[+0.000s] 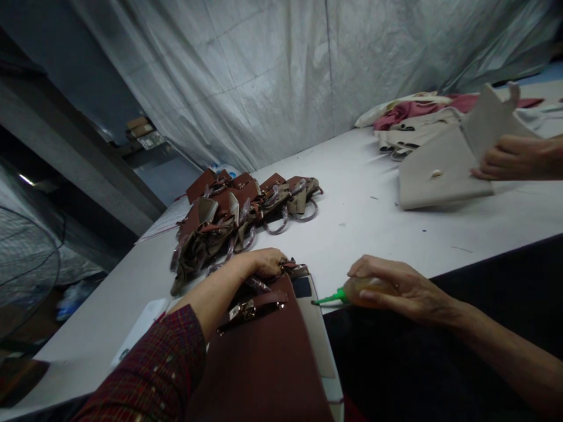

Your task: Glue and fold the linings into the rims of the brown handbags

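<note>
A brown handbag (264,357) lies in front of me, with a strap and metal clasp across its face and a beige inner edge along its right side. My left hand (269,262) is closed on the far end of the bag, its fingertips partly hidden. In my right hand (391,284) is a squeeze bottle (367,291) of amber liquid with a green nozzle (331,298). The nozzle's dark tip is at the beige edge, just below a dark patch; whether it touches I cannot tell.
Several brown handbags with wrapped handles (246,205) are piled on the white table (352,217) beyond my left arm. At right, a co-worker's hand (510,158) holds a beige bag piece (444,170) near pink and beige material (413,117). Plastic sheeting (272,76) hangs behind.
</note>
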### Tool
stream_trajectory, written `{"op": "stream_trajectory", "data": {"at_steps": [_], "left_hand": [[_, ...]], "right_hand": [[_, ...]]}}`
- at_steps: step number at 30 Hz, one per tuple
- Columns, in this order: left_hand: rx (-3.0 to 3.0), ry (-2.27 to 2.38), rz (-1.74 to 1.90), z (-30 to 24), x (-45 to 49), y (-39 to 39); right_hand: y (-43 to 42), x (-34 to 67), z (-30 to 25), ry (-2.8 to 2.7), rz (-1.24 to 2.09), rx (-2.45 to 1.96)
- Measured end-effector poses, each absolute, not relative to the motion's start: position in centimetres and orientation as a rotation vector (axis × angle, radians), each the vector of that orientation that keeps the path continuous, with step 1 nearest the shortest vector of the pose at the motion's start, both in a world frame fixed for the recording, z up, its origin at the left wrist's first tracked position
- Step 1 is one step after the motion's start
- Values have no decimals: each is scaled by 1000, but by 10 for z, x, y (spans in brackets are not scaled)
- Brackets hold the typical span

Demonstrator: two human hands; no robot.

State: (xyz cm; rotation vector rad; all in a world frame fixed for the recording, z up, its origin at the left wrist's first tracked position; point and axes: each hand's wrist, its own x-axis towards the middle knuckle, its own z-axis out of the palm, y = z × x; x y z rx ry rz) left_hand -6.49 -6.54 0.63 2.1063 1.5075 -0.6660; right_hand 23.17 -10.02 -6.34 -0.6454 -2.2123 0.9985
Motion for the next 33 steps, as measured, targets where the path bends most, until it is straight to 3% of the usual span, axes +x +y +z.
{"op": "stream_trajectory", "data": {"at_steps": [14,26,33], "left_hand": [[2082,1480,-643,-3,-71,-60],[2117,1457,-608,-3,-71,-60],[2097,1506,-608,-4,-70,-60]], "right_hand": [[-126,240,-72,-2275,1132,-553],[-141,250,-78,-2269,855,-470],[-147,249,-81,-2307,886,-495]]}}
